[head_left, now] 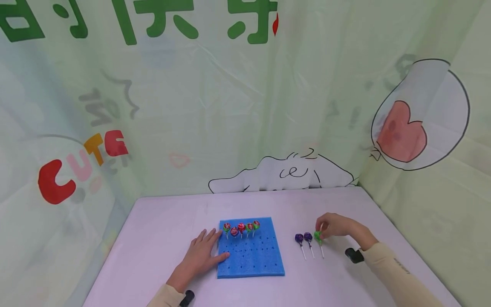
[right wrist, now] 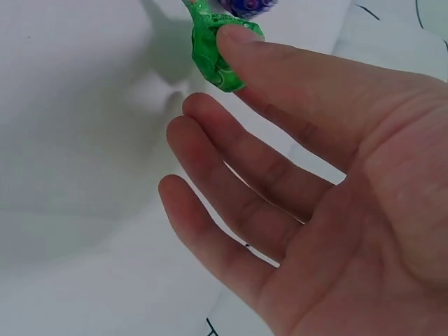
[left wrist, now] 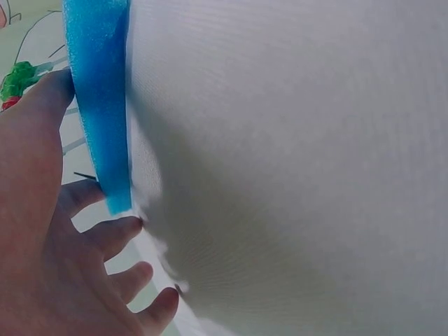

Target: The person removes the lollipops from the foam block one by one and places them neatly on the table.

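Observation:
My right hand (head_left: 334, 226) pinches the wrapped head of a green lollipop (head_left: 318, 236) between thumb and index finger, its white stick pointing toward me. In the right wrist view the thumb lies across the green wrapper (right wrist: 213, 52), while the other fingers are loosely bent away from it. Two purple lollipops (head_left: 308, 237) lie just left of it. My left hand (head_left: 199, 256) is spread at the left edge of a blue foam board (head_left: 253, 258), thumb and fingertips touching it. Several red and green lollipops (head_left: 241, 227) stand in the board's far row.
Rows of small holes dot the blue board nearer to me. The white table (head_left: 172, 221) meets a printed curtain (head_left: 238, 106) at its back and sides. A purple lollipop head (right wrist: 248, 5) shows beside the green one in the right wrist view.

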Available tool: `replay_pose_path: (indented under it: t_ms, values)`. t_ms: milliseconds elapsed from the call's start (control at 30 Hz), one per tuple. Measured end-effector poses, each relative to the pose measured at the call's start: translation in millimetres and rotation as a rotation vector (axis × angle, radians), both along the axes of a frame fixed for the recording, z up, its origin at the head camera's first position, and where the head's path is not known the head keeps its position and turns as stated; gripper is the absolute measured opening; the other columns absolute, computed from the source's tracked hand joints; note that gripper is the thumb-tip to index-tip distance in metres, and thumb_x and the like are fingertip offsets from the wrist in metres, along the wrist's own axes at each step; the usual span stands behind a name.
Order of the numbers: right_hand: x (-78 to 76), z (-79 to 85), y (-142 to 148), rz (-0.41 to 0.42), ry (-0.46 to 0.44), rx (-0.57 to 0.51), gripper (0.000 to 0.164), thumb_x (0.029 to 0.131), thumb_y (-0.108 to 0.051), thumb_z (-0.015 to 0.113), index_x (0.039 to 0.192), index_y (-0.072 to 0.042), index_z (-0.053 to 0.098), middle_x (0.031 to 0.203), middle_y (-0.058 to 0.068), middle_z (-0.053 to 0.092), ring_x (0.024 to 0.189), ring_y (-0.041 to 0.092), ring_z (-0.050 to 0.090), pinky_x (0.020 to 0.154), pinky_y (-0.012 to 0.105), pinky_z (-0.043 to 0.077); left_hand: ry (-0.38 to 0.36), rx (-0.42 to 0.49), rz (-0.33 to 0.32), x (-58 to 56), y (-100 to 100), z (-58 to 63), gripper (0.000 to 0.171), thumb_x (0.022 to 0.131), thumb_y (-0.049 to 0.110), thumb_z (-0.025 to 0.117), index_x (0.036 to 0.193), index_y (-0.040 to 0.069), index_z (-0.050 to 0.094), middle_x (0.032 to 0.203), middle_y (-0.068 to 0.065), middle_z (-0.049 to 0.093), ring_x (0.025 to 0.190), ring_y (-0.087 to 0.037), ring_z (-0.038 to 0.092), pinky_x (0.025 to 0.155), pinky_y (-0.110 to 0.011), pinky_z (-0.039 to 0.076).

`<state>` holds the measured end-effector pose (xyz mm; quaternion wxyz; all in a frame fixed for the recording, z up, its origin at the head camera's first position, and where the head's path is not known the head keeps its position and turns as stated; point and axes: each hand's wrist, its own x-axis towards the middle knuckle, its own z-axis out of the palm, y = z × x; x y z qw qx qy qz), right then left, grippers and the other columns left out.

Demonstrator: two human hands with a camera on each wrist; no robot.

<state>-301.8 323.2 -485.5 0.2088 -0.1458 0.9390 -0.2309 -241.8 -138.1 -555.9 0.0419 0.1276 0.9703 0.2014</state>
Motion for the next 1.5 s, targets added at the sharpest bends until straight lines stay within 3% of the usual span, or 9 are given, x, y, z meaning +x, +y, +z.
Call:
replay_pose_path:
  t_ms: [700,1500]
  values:
    - [0.5,-1.6,-9.5,-0.015,0.016,0.039,0.014,0.084,-0.002,0.076,0.095,-0.008,0.07,0.093,0.006,0.067,0.082,0.019,0.06,0.072,0.037,0.054,-0.002,-0.008,-0.013,-1.6,-0.5,0.1,0.088,0.087,0.07,0.061,0.154,0.018,0.041,0.161,-0.013,0.038,0.152,-0.044,0.024,0.118,-0.068,0.024]
    - [0.3,13.8,-20.3,-0.043,0.025,0.07,0.025,0.087,-0.012,0.077,0.109,-0.004,0.067,0.103,0.012,0.067,0.088,0.021,0.06,0.079,0.044,0.056,0.003,0.001,-0.015,-1.7,-2.5,-1.9,0.087,0.087,0.07,0.061,0.154,0.018,0.041,0.161,-0.013,0.038,0.152,-0.044,0.024,0.118,-0.068,0.024]
